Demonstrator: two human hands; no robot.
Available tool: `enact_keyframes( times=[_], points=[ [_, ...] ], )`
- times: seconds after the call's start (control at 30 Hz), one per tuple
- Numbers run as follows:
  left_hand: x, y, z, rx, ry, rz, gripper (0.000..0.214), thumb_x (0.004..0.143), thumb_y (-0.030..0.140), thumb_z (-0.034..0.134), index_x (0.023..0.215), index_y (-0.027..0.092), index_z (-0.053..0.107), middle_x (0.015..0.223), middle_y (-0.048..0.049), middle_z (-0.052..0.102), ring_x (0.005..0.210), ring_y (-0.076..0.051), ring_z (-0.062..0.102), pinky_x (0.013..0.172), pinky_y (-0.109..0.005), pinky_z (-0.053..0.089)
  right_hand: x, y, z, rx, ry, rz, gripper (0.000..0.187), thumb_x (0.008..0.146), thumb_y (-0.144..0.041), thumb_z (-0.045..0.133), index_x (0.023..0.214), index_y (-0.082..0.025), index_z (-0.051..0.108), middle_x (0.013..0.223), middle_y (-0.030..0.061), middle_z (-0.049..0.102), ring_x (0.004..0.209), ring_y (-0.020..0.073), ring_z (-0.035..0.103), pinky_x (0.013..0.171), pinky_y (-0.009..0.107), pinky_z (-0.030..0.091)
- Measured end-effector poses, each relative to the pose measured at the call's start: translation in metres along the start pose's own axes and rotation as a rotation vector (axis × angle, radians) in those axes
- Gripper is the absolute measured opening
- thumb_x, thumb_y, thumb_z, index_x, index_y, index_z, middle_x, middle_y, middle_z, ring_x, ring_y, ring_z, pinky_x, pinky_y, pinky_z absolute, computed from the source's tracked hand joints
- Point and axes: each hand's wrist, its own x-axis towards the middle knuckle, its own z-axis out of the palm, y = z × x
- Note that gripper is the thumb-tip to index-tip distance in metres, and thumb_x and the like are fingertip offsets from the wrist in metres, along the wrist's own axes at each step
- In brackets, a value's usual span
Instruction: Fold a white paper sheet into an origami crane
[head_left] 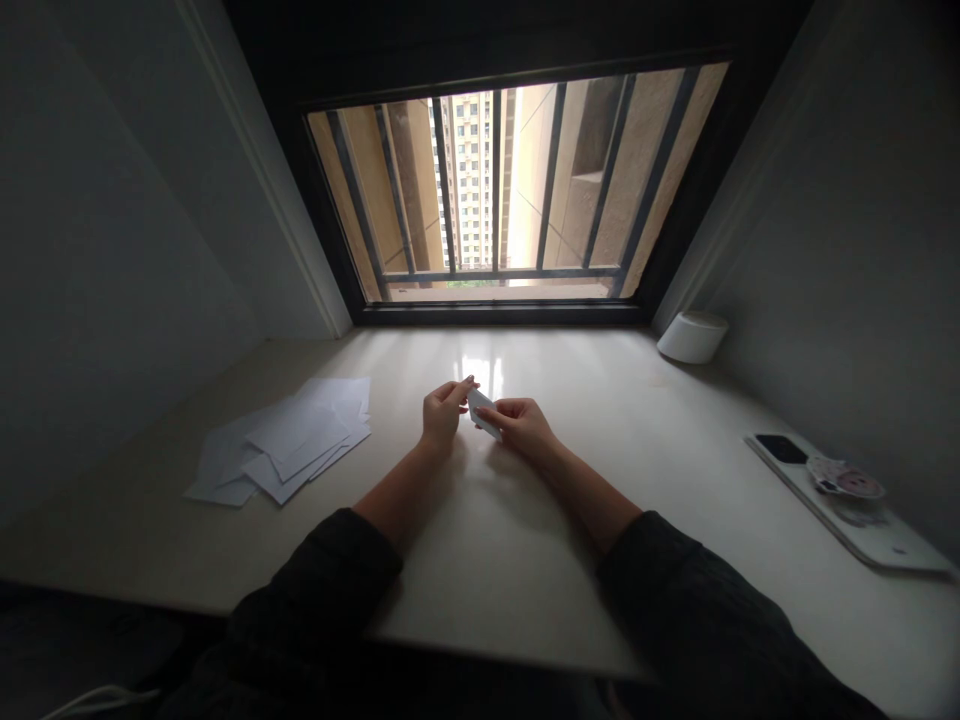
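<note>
- Pale, glossy tabletop (487, 570) fills the lower half, running back to the window; window light reflects just beyond the hands.
- Window (504, 312): dark frame, metal bars (496, 180) across the view, tall building (472, 190) outside.
- Dim plain walls both sides: left wall (112, 250), right wall (840, 250).
- Both forearms reach in from the near edge, dark sleeves (315, 575) pushed up.
- Left hand (441, 412): fingers pinching the upper-left end of a small white piece (484, 412), looks like folded paper.
- Right hand (525, 425): fingers closed on the same piece, thumb on the near face, other fingers partly hidden.
- Piece is tilted, between the two hands, mid-tabletop toward the window; cannot tell if its lower end touches the surface.
- Loose white sheets (300, 430) in a fanned, overlapping pile, left of the left hand, well apart from it.
- White phone (885, 540) lies at far right near the wall, dark camera block up; cartoon-shaped attachment (846, 478) on its back.
- White rounded object (691, 338), flat-topped, stands by the right window corner; cannot tell if it is a container or holds anything.
- Pale cable (105, 692) bottom left, below the tabletop edge.
</note>
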Motion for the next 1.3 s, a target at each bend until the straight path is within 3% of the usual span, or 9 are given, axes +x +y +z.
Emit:
enact_keyframes(
  times=[0.2, 0.37, 0.57, 0.8, 0.93, 1.07, 1.2, 1.3],
  points=[
    [0.002, 0.001, -0.001, -0.003, -0.171, -0.096, 0.043, 0.066, 0.055, 0.068, 0.083, 0.016, 0.072, 0.072, -0.0050, 0.064, 0.068, -0.015, 0.058, 0.063, -0.028, 0.045, 0.000, 0.004, -0.003, -0.044, 0.078, -0.003, 0.044, 0.067, -0.057, 0.067, 0.069, -0.014, 0.072, 0.051, 0.0010, 0.059, 0.046, 0.0093, 0.043, 0.045, 0.024, 0.028],
    [0.000, -0.001, -0.002, 0.080, -0.300, -0.104, 0.042, 0.061, 0.048, 0.074, 0.088, 0.016, 0.073, 0.079, -0.0071, 0.069, 0.070, -0.017, 0.060, 0.068, -0.030, 0.045, -0.001, 0.006, -0.005, -0.117, 0.130, 0.006, 0.048, 0.065, -0.063, 0.064, 0.067, -0.016, 0.072, 0.052, 0.0032, 0.062, 0.052, 0.0152, 0.053, 0.046, 0.026, 0.033],
    [0.002, 0.003, -0.005, 0.183, -0.219, -0.086, 0.040, 0.059, 0.049, 0.074, 0.084, 0.016, 0.075, 0.071, -0.0066, 0.069, 0.064, -0.016, 0.059, 0.064, -0.029, 0.042, -0.001, 0.003, -0.002, -0.074, 0.103, -0.022, 0.045, 0.065, -0.059, 0.066, 0.068, -0.015, 0.072, 0.065, 0.0072, 0.069, 0.061, 0.0183, 0.060, 0.053, 0.026, 0.040],
    [0.004, 0.003, -0.006, 0.165, -0.196, -0.078, 0.044, 0.065, 0.056, 0.067, 0.082, 0.016, 0.075, 0.072, -0.0069, 0.070, 0.065, -0.015, 0.059, 0.065, -0.028, 0.041, 0.001, 0.007, -0.002, -0.086, 0.099, -0.059, 0.040, 0.067, -0.055, 0.068, 0.070, -0.015, 0.073, 0.063, 0.0060, 0.069, 0.056, 0.0152, 0.057, 0.052, 0.026, 0.036],
    [0.002, -0.003, -0.004, 0.161, -0.114, -0.018, 0.042, 0.060, 0.055, 0.072, 0.076, 0.016, 0.074, 0.068, -0.0057, 0.068, 0.063, -0.015, 0.057, 0.062, -0.027, 0.041, 0.002, 0.009, -0.002, -0.109, 0.096, -0.035, 0.042, 0.068, -0.056, 0.066, 0.069, -0.015, 0.073, 0.063, 0.0058, 0.069, 0.055, 0.0150, 0.056, 0.050, 0.025, 0.035],
    [0.011, -0.003, -0.011, 0.125, -0.041, -0.050, 0.049, 0.066, 0.061, 0.064, 0.081, 0.016, 0.074, 0.070, -0.0072, 0.068, 0.065, -0.016, 0.059, 0.061, -0.027, 0.041, -0.001, 0.006, -0.002, -0.148, 0.087, -0.010, 0.042, 0.067, -0.057, 0.066, 0.068, -0.015, 0.073, 0.057, 0.0038, 0.066, 0.050, 0.0126, 0.051, 0.048, 0.024, 0.032],
    [0.029, 0.003, -0.029, 0.086, 0.219, -0.037, 0.052, 0.063, 0.064, 0.064, 0.080, 0.016, 0.072, 0.072, -0.0073, 0.067, 0.066, -0.015, 0.059, 0.059, -0.025, 0.041, -0.005, 0.004, -0.001, -0.206, 0.069, 0.031, 0.043, 0.066, -0.059, 0.065, 0.063, -0.016, 0.072, 0.048, 0.0005, 0.058, 0.044, 0.0099, 0.043, 0.044, 0.024, 0.028],
    [0.031, 0.005, -0.032, 0.093, 0.198, -0.020, 0.054, 0.063, 0.066, 0.062, 0.081, 0.016, 0.072, 0.076, -0.0088, 0.069, 0.070, -0.016, 0.061, 0.061, -0.025, 0.042, -0.004, 0.004, -0.001, -0.184, 0.118, 0.023, 0.045, 0.065, -0.061, 0.064, 0.064, -0.017, 0.071, 0.050, 0.0010, 0.059, 0.047, 0.0116, 0.046, 0.045, 0.024, 0.030]
  ],
)
